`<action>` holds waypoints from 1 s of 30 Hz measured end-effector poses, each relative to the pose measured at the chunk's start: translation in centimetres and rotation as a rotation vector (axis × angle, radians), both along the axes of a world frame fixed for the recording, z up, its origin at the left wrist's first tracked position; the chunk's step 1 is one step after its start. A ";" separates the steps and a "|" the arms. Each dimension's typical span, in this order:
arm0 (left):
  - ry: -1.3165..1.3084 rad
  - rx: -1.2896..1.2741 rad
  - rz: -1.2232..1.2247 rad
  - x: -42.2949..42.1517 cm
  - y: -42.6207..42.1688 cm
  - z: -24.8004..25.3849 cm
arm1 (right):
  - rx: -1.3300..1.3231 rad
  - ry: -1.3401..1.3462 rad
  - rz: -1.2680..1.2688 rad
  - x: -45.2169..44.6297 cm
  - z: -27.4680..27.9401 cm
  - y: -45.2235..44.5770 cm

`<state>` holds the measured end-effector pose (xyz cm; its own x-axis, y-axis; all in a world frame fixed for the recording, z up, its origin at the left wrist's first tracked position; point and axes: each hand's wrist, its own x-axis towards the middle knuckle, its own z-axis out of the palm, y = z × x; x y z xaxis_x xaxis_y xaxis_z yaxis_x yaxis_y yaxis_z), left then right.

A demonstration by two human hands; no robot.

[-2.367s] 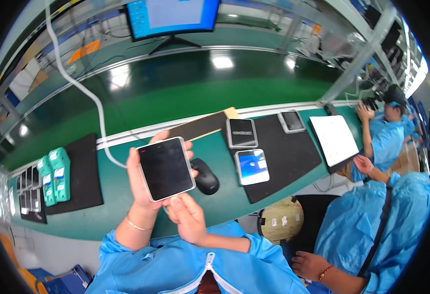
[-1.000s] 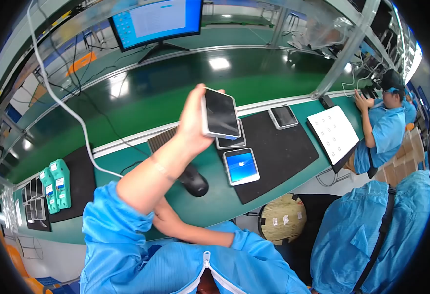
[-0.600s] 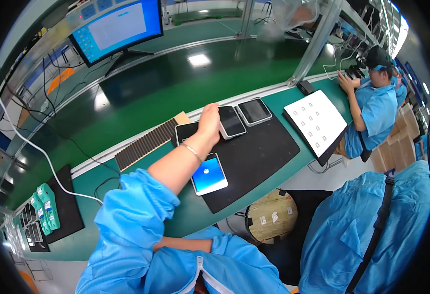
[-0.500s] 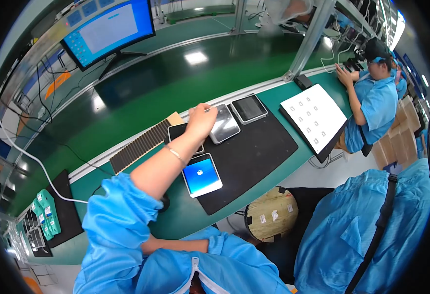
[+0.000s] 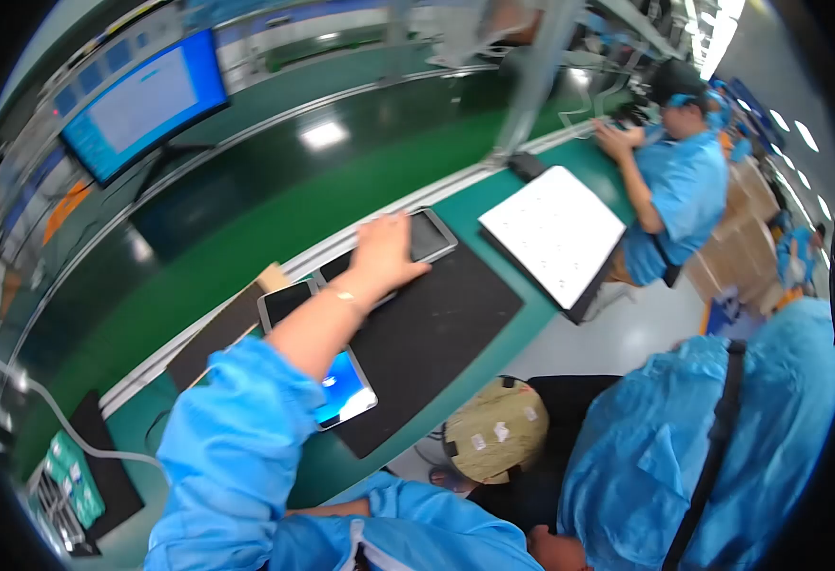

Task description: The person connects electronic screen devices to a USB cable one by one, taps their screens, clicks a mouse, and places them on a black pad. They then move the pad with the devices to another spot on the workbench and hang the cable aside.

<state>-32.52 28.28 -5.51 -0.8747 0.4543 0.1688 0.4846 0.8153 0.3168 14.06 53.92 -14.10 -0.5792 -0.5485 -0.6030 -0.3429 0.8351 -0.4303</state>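
My left hand (image 5: 381, 255) reaches across the bench with its thumb spread from the fingers. It lies over the left end of a dark-screened tablet-like device (image 5: 432, 235) with a silver frame; blur hides whether the fingertips touch it. Under the wrist and palm, another device is mostly covered. Left of my wrist lies a dark-screened device (image 5: 287, 299) with a light frame. A white device with a lit blue screen (image 5: 349, 388) is partly hidden by my forearm. My right forearm (image 5: 334, 510) lies low across my body; its hand is hidden behind the left sleeve.
A black mat (image 5: 436, 328) lies under the devices, beside a ribbed strip (image 5: 217, 338). At right is a white sheet with small printed marks (image 5: 555, 233). A monitor (image 5: 146, 105) stands back left. One co-worker (image 5: 679, 176) sits at right; another person's blue clothing (image 5: 684, 447) is close by.
My left hand has moved from the middle silver device right to the dark-screened one, its fingers spreading. The whole view has shifted, so the bench things appear further left and lower.
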 end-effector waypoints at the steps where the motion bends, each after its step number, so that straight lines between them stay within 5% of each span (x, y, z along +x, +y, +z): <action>1: 0.121 0.097 -0.027 -0.7 -0.3 -1.1 | 0.171 -0.007 -0.175 2.2 2.6 -0.2; 3: 0.090 0.348 -0.172 -0.1 -1.4 1.2 | 0.504 -0.054 -0.554 -1.0 10.3 -5.2; 7: -0.157 0.627 -0.243 3.6 -3.6 6.1 | 0.641 -0.105 -0.180 -7.9 9.4 -4.1; 10: -0.393 0.941 -0.312 7.4 -4.5 9.1 | 0.759 -0.072 -0.207 -13.7 7.7 0.2; 12: -0.656 1.391 -0.410 9.7 -5.1 10.3 | 0.769 -0.136 -0.242 -14.6 7.0 1.8; 17: -1.058 2.007 -0.454 15.9 -6.1 12.3 | 0.110 -0.100 -0.331 -13.9 6.4 -7.5; 21: -1.226 2.100 -0.342 20.1 -7.9 13.9 | -0.424 -0.060 -0.411 -13.4 4.8 -20.4; 27: -1.128 2.139 -0.101 25.3 -13.1 13.8 | -1.233 0.005 -0.433 -15.2 2.6 -40.2; 30: -0.995 2.131 -0.223 26.7 -17.7 12.1 | -1.496 0.003 -0.476 -16.2 0.8 -45.2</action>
<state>-5.80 10.57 6.58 -0.9357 0.3459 0.0700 -0.2858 -0.8590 0.4247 -2.12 8.71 -13.28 -0.8666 -0.3981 0.3009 -0.1844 -0.3048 -0.9344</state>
